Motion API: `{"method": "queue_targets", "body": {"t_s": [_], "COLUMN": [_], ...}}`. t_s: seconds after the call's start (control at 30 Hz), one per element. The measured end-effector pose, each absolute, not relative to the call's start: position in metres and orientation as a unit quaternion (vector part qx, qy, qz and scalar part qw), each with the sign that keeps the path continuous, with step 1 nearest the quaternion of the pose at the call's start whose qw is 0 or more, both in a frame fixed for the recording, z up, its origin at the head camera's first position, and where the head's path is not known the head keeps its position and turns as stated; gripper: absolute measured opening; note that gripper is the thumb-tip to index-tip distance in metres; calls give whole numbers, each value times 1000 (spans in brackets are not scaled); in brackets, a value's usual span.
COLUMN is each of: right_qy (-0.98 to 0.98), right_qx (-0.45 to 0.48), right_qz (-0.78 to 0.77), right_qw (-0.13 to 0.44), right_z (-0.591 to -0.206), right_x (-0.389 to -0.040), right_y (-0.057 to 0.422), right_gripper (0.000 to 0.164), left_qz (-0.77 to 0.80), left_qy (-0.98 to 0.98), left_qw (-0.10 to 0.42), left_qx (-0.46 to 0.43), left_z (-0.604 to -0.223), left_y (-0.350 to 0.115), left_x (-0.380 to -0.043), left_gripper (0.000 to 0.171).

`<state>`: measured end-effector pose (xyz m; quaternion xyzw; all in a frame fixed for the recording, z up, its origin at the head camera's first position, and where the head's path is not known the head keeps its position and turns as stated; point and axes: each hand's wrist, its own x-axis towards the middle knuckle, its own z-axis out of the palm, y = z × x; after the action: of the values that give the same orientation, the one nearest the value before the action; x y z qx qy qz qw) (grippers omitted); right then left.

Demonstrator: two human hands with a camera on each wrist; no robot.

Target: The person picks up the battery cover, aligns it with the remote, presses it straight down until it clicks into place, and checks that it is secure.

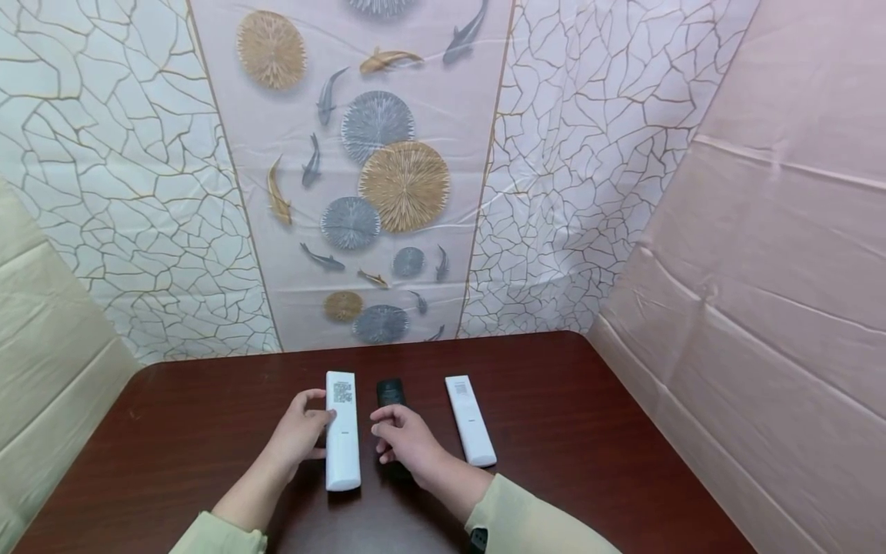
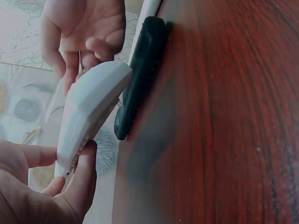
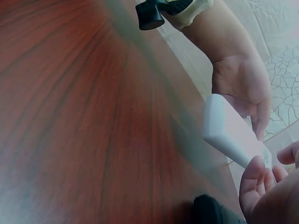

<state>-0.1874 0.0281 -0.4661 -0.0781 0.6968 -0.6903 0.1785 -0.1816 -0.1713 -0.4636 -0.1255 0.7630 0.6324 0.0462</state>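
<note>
My left hand (image 1: 299,429) pinches a white remote control (image 1: 342,454) by its left side, thumb on top and fingers beneath. The remote hangs tilted over the table, its back with a QR code facing up; the left wrist view shows buttons on its underside (image 2: 88,100). Just to its right, my right hand (image 1: 413,446) hovers with loosely curled fingers and nothing in them, a small gap from the remote. Below that hand lies a black remote control (image 1: 390,391), partly covered by it. A second white remote control (image 1: 472,423) lies back-up farther right.
The dark red wooden table (image 1: 574,431) has rounded far corners. Behind it hangs a patterned cloth (image 1: 377,277) with fish and round motifs. Plain beige cloth walls (image 1: 775,292) rise at both sides. A black device (image 1: 478,538) sits at the right wrist.
</note>
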Motion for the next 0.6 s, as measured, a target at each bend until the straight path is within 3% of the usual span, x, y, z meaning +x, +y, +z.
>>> {"method": "queue_targets", "body": {"t_s": [0.6], "right_qy": [677], "right_qx": [-66], "right_qz": [-703], "right_qw": [206], "right_z": [-470], "right_x": [-178], "right_y": [91], "right_gripper": [32], "left_qz": [613], "left_qy": [776], "left_qw": [56], "left_qx": [-136], "left_z": [-481], "left_y": [-179], "left_x": [-188], "left_gripper": [51]}}
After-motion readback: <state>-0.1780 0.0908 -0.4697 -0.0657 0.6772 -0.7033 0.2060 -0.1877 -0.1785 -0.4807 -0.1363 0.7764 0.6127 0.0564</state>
